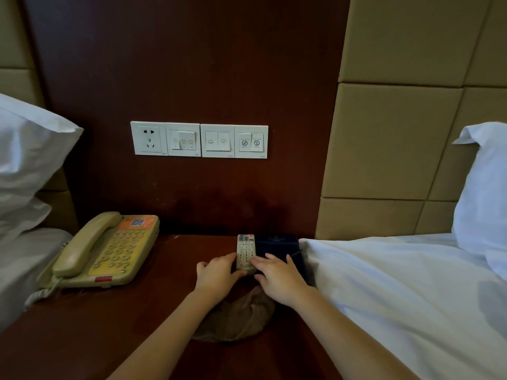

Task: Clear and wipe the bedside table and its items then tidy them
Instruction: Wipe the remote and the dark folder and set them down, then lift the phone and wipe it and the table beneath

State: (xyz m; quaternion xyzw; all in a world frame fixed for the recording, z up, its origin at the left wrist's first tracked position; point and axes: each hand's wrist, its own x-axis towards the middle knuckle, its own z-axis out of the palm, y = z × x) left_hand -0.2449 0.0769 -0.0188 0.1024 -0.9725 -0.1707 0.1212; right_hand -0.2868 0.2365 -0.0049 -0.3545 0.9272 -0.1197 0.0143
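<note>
– At the bottom centre of the frame, what's nearest?
– Your two bare forearms come in from the lower edge over the dark wood bedside table [82, 338]. A crumpled brown cloth [236, 316] lies on the table between and partly under them. Neither hand touches it.

– Left hand?
– Your left hand [218, 275] is just above the cloth in the frame. Its fingers are curled against the left edge of the remote [246, 249] and the thumb is at the near end, so it is gripping the remote.

– Right hand?
– Your right hand [279, 281] is flat, with the fingers straight and slightly spread. The fingertips rest on the remote's lower right edge and the rest of the fingers lie over the dark blue box [277, 244]. It grips nothing.

– Where's the remote?
– In the middle of the frame, towards the back of the table. It lies flat with its buttons up, lengthwise towards the wall, and its right side touches the dark blue box. The box sits against the white duvet [397, 283], which fills the lower right.

– Left side?
– A beige corded phone [109, 253] sits at centre left on the table, well apart from the hands. Its handset is on the cradle, there is an orange sticker on top, and the cord trails off the left edge.

– Further back?
– A white pillow [30, 160] is at the left edge and another pillow [482, 193] at the right edge. A white socket and switch panel [199, 140] is on the dark wood wall at centre. Tan padded panels [397, 133] fill the upper right.
</note>
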